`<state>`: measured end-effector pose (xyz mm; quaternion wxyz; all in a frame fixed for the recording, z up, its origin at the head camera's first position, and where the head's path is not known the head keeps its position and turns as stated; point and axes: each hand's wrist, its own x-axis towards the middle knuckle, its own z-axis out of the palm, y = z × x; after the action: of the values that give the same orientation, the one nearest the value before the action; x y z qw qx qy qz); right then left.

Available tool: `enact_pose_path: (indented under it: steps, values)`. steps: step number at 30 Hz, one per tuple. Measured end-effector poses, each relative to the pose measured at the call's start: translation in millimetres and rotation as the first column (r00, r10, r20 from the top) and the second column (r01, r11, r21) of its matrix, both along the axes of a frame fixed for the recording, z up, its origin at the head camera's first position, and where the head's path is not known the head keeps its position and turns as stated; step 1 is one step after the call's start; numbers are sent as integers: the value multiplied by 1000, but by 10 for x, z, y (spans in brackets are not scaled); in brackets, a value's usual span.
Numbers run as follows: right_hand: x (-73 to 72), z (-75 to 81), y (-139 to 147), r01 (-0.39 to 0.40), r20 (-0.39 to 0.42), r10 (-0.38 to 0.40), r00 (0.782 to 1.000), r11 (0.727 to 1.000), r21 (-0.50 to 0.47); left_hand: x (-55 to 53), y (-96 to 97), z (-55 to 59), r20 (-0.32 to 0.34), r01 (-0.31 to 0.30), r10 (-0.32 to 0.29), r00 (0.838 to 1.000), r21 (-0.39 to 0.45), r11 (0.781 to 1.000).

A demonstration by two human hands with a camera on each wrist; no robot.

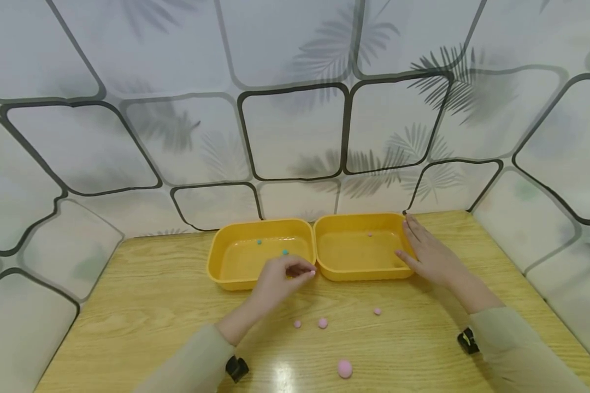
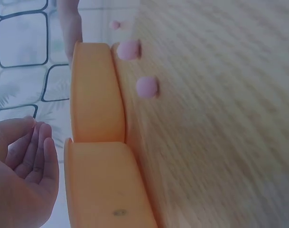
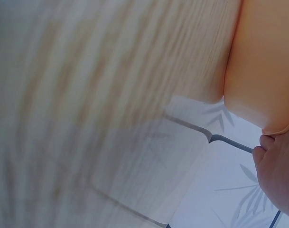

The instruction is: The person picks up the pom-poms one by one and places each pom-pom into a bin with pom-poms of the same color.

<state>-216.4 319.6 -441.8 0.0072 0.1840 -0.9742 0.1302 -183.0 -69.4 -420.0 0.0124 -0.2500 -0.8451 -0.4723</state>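
My left hand is over the front right part of the left yellow tray. Its thumb and fingertips pinch a small pink ball, mostly covered by the fingertips. In the left wrist view, the left hand is level with the tray rims. My right hand rests at the right edge of the right yellow tray, fingers straight along the rim and thumb over the inside. One pink ball lies in that tray. Two teal balls lie in the left tray.
Several pink balls lie on the wooden table in front of the trays, among them a larger one near the front and a smaller one toward the right. Behind the trays stands a patterned wall. Both trays stand side by side.
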Motion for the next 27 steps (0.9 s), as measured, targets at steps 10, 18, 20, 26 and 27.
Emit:
enact_pose_path:
  steps: [10,18,20,26,27]
  values:
    - [32,50,-15,-4,-5,3,1000,1000,-14,-237,248,117,66,-25,24,998,18,1000]
    - [17,49,-11,-3,17,3,1000,1000,-9,-426,481,144,38,-10,9,999,18,1000]
    - [14,44,-8,-3,17,3,1000,1000,-9,-458,533,151,38,-15,14,999,19,1000]
    - [11,24,-6,-4,19,5,1000,1000,-6,-535,658,142,45,-49,49,998,-4,999]
    - [10,23,-6,-4,20,4,1000,1000,-6,-549,673,134,42,-56,56,998,-7,998]
